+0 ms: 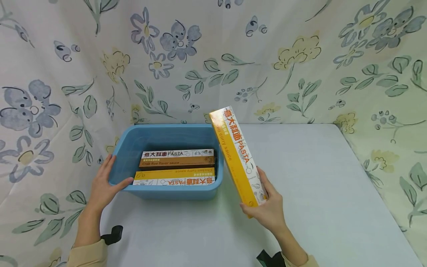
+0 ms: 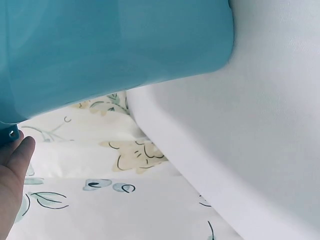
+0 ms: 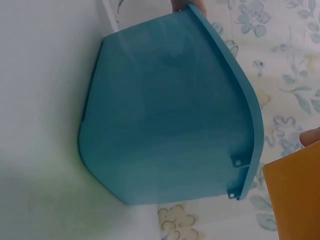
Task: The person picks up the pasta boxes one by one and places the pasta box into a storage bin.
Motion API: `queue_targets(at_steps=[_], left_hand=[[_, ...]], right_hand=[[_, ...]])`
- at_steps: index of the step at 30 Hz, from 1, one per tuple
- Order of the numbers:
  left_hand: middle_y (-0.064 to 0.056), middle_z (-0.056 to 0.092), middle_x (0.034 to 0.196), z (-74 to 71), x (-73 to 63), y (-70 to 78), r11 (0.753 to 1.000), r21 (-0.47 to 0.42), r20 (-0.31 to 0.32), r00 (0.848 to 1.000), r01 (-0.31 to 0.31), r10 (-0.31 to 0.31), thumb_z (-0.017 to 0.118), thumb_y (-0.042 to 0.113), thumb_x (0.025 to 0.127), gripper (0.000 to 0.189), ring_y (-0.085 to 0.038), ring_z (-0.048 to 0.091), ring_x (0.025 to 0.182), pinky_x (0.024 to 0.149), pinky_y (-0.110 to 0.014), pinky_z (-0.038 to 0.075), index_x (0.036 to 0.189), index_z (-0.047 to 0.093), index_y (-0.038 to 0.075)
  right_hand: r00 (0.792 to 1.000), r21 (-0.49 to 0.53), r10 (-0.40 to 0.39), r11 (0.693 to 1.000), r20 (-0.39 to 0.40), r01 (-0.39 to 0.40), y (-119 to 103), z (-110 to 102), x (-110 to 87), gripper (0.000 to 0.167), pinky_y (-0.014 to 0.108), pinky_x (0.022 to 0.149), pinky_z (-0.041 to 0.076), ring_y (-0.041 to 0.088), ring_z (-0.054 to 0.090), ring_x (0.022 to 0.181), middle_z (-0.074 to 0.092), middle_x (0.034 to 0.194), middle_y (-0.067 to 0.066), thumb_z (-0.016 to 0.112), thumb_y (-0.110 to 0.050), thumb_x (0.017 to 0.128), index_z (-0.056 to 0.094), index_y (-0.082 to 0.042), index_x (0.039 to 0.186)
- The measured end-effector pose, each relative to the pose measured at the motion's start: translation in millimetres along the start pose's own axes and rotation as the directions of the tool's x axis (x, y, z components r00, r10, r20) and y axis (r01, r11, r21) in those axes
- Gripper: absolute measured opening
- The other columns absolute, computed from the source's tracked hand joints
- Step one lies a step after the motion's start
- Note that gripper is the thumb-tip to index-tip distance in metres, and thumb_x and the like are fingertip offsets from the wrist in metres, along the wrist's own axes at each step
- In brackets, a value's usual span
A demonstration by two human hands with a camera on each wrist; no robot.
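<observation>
A blue plastic bin (image 1: 173, 192) stands on the table, two pasta boxes lying side by side inside it. One is a brown-and-white pasta box (image 1: 176, 160); in front of it lies a yellow-and-white pasta box (image 1: 174, 174). At the bin's front left corner, my left hand (image 1: 106, 187) grips the rim between thumb and fingers. My right hand (image 1: 268, 209) holds another yellow-and-white pasta box (image 1: 237, 155) by its lower end, tilted, its upper end by the bin's right rim. An orange face of this held box (image 3: 297, 192) shows in the right wrist view.
The white table (image 1: 317, 178) extends to the right of the bin. A floral cloth (image 1: 213, 55) hangs behind and along both sides. Black straps (image 1: 112, 235) are at both wrists.
</observation>
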State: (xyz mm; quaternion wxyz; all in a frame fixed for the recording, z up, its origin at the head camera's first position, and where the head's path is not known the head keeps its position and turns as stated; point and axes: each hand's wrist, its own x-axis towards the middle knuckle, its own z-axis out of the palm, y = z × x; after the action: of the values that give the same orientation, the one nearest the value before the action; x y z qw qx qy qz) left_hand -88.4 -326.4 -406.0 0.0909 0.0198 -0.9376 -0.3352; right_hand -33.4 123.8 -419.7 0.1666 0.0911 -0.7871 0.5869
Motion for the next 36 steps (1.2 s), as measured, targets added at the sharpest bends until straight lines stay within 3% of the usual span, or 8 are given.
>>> queue_targets(at_steps=[8,14,25,36], left_hand=[[-0.02,0.011,0.161,-0.9,-0.4,0.8,1.0,0.001,0.002,1.0,-0.001,0.001,0.072,0.04,0.084,0.095,-0.053,0.015,0.14,0.098,-0.077,0.022,0.155,0.019,0.005],[-0.021,0.011,0.16,-0.3,-0.3,1.5,1.0,0.003,0.004,1.0,0.003,-0.003,0.072,0.04,0.084,0.096,-0.053,0.015,0.14,0.099,-0.077,0.021,0.155,0.019,0.005],[-0.021,0.011,0.16,0.1,0.0,1.0,1.0,0.01,0.008,1.0,0.011,-0.011,0.072,0.04,0.083,0.096,-0.053,0.015,0.14,0.098,-0.078,0.022,0.155,0.018,0.006],[-0.02,0.009,0.161,-1.1,-0.7,0.7,1.0,-0.006,0.009,1.0,0.006,-0.006,0.072,0.039,0.084,0.095,-0.053,0.014,0.14,0.098,-0.078,0.02,0.155,0.018,0.006]], right_hand=[[0.99,-0.001,-0.065,0.998,0.122,0.066,0.2,0.3,11.9,0.097,0.025,0.067,0.056,0.018,0.055,0.088,0.052,0.138,0.02,0.085,0.006,0.058,0.042,0.0,0.145],[0.969,0.024,-0.07,0.998,0.239,0.066,-1.4,-6.1,25.6,0.098,0.023,0.073,0.054,0.021,0.052,0.097,0.045,0.144,0.021,0.085,0.004,0.06,0.039,0.002,0.147],[0.886,0.087,-0.051,0.996,0.462,0.012,3.9,-20.1,57.0,0.095,0.022,0.082,0.052,0.025,0.051,0.101,0.044,0.144,0.02,0.083,0.001,0.064,0.038,0.001,0.147],[0.807,0.081,-0.067,0.996,0.587,0.023,2.2,-20.4,82.6,0.095,0.025,0.083,0.051,0.029,0.05,0.103,0.046,0.144,0.019,0.083,-0.001,0.063,0.039,0.001,0.147]])
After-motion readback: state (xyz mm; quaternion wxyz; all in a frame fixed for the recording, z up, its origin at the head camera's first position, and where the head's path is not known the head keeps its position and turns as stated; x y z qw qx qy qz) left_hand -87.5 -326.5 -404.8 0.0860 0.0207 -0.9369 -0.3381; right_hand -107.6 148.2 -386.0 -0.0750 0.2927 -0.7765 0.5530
